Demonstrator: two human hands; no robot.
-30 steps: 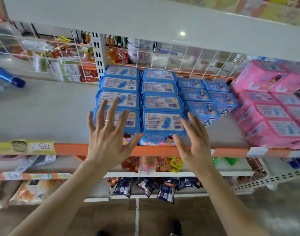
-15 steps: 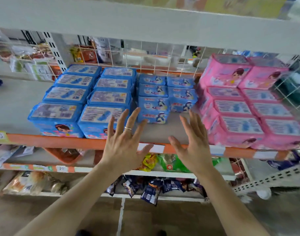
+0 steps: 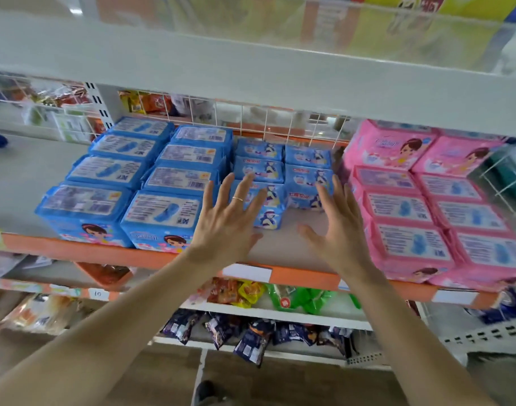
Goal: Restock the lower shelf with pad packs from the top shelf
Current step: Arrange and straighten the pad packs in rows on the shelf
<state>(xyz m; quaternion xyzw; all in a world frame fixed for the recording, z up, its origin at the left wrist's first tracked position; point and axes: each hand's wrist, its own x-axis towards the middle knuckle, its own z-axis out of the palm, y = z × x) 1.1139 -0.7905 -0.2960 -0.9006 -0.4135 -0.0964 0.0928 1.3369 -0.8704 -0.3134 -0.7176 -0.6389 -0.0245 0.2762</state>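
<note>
Right, I'm watching both hands hovering at the lower shelf (image 3: 174, 259), w/ fingers spread wide and nothing in them. Left hand (image 3: 226, 227) is floating in front of the small blue pad packs (image 3: 262, 200), fingertips overlapping the front one in view; can't tell if they're touching it. Right hand (image 3: 337, 230) is sitting over the bare gap at the shelf front, just left of the pink packs (image 3: 409, 244). Big blue packs (image 3: 163, 212) are filling their rows right up to the orange lip. Small blue rows are stopping short of the front, esp. the right one, so that's where stock is lacking, I'm judging. Top shelf (image 3: 250, 71) is looming overhead; what's on it is blurring out, can't make out packs there. So restocking is reading as barely started: no pack in hand, gap unfilled, the reach up yet to come.
</note>
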